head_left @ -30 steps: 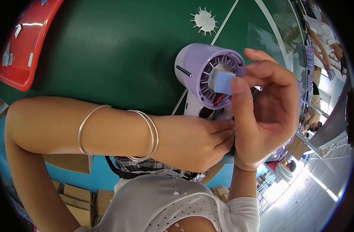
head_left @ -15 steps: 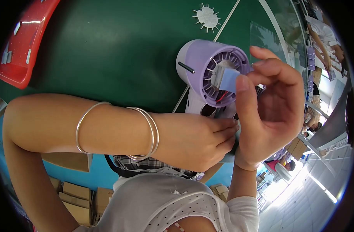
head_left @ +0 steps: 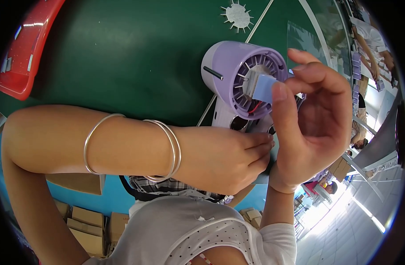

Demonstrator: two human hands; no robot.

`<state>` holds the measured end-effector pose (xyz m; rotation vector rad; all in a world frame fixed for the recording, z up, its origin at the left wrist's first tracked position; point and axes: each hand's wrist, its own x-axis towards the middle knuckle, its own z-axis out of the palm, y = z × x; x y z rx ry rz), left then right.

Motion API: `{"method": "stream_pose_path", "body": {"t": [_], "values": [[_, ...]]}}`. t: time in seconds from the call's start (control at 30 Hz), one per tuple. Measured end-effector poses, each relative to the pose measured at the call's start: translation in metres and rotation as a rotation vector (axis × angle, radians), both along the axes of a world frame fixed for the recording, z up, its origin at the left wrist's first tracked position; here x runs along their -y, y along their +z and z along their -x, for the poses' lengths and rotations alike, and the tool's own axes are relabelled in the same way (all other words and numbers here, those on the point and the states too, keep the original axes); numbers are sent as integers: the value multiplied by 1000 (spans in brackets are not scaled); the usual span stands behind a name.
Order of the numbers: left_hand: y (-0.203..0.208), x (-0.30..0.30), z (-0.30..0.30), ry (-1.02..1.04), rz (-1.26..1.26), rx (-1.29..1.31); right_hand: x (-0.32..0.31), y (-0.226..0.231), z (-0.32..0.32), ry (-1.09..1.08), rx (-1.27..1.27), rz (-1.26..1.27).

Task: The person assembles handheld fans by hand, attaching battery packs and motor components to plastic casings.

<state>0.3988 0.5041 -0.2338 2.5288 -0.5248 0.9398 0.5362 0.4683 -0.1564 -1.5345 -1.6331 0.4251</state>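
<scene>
A purple and white handheld fan (head_left: 224, 66) lies on the green table, its round open head facing right and a slim dark rod standing out from its side. Closed fingers of my left hand (head_left: 231, 157) rest at the fan's white lower body, which they partly hide. My right hand (head_left: 319, 119) pinches a light-blue square film (head_left: 262, 87) between thumb and index finger, the other fingers curled loosely. That film touches a grey ridged metal block (head_left: 250, 84) in the middle of the fan head. A red wire (head_left: 254, 107) shows below it.
A spiky silver-white disc (head_left: 238, 16) lies on the table beyond the fan, beside a pale line. At the far left stands a red tray (head_left: 28, 66) with small pieces inside. Cardboard boxes (head_left: 85, 225) sit below the table. Other people work at the far right.
My right hand has shifted slightly up and to the right, still pinching the blue film. The fan and table appear a little higher in the picture. My left hand has barely moved.
</scene>
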Motion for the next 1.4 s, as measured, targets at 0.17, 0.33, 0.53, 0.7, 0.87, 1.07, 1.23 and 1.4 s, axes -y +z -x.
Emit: {"method": "stream_pose_path", "body": {"t": [0.17,0.33,0.53,0.7,0.87,1.07,1.23,1.4], "values": [[3,-6,0,18,-9,21,-6,2,-4,61,114,-44],[16,-16,5,0,-26,-24,-8,13,0,34,227,-32],[60,-12,-6,-27,-15,48,15,58,-35,-215,-75,-160],[147,-17,7,-154,-41,-59,66,99,-73,-367,275,-191],[195,5,10,-145,-204,81,156,111,-95,-419,270,-237],[305,-82,38,873,-310,161,193,153,-120,-498,14,-285],[321,-223,99,1400,-77,-230,209,162,-121,-392,31,-237],[312,-272,118,1296,51,-557,207,163,-126,-402,53,-291]]}}
